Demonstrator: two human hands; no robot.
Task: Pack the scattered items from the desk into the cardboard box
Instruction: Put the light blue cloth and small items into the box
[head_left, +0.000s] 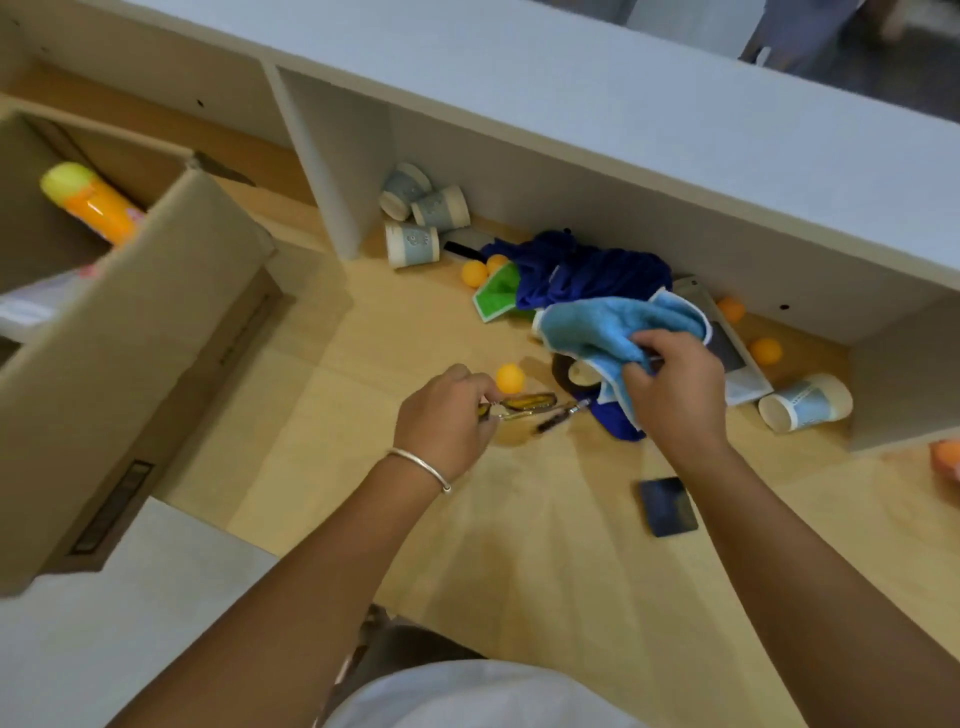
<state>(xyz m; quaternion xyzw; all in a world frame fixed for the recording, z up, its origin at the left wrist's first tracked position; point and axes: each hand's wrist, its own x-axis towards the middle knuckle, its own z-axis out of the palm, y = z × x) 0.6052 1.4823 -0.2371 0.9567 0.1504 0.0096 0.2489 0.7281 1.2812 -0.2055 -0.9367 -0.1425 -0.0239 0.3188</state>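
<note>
The cardboard box (130, 332) stands open at the left edge of the desk (322, 467) and already holds an orange bottle (93, 202) with a yellow cap, so packing appears begun but far from complete. Near the middle, the left hand (447, 421) pinches a pair of yellow-tinted glasses (524, 404) just beside an orange ball (510, 378), while the right hand (675, 395) has its fingers clamped on a light blue cloth (608, 327). Still unpacked are the paper cups (415, 218), a dark blue cloth (587, 270), more balls, a fallen cup (805, 402) and a dark card (667, 506).
</note>
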